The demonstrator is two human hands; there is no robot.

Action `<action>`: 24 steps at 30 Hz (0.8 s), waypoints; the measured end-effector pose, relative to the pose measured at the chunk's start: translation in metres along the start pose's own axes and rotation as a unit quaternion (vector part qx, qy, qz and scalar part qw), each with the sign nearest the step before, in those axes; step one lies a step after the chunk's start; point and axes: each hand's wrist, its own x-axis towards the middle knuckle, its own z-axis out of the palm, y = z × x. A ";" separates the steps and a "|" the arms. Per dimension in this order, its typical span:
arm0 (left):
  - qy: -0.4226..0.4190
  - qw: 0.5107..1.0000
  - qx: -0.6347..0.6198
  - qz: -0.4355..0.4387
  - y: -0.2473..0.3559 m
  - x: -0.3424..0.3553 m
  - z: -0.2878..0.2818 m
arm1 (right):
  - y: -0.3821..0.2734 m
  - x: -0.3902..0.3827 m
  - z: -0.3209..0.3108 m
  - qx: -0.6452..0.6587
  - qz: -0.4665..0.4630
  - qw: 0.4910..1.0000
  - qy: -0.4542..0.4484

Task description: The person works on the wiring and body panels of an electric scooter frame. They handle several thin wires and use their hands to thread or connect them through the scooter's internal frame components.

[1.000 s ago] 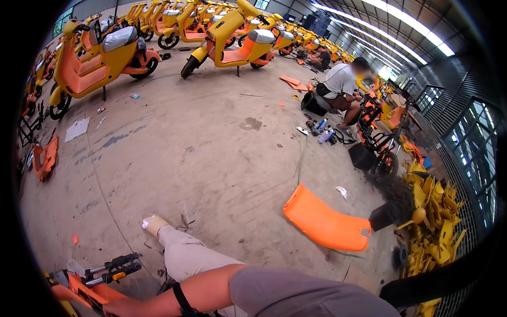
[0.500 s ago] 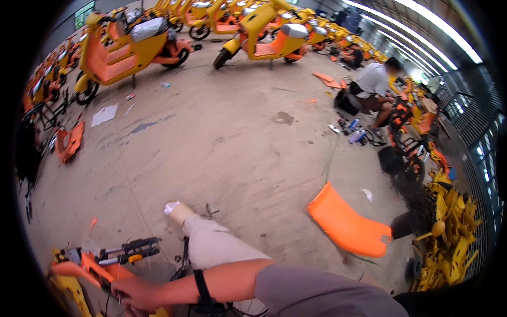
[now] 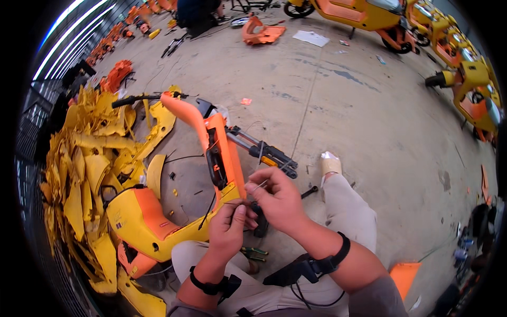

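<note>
In front of me lies a partly stripped yellow and orange scooter [image 3: 142, 211] with its handlebar and front fork [image 3: 269, 156] still on. My left hand [image 3: 228, 230] and my right hand [image 3: 278, 199] meet close together over its orange front panel [image 3: 228, 158]. Between the right thumb and fingers is a thin wire-like piece [image 3: 260, 186], pinched near its end. The left fingers are also closed, around another thin dark strand too small to name. Below the hands, by my leg, green-handled pliers [image 3: 255, 253] rest on the floor.
A tall heap of yellow plastic panels [image 3: 84, 169] rises at the left. Beyond lie an orange shell part [image 3: 261, 33] and a white sheet [image 3: 311, 38]. Whole scooters [image 3: 364, 16] stand farther off. An orange panel [image 3: 404, 277] lies right of my leg; someone in dark clothes [image 3: 196, 11] crouches far back.
My view has swung left, bringing the scooter and the yellow heap to the middle. My right hand has left the scooter's front part, and both hands are now together, pinching thin pieces.
</note>
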 end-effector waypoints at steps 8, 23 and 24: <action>-0.006 0.999 -0.034 -0.024 0.000 -0.009 -0.010 | -0.010 -0.002 -0.005 0.102 0.020 0.994 -0.016; -0.048 0.995 -0.062 -0.062 0.011 -0.009 -0.012 | -0.014 0.007 -0.006 0.185 0.038 0.981 -0.037; -0.044 0.995 -0.063 -0.062 0.010 -0.010 -0.012 | -0.014 0.007 -0.006 0.184 0.039 0.981 -0.036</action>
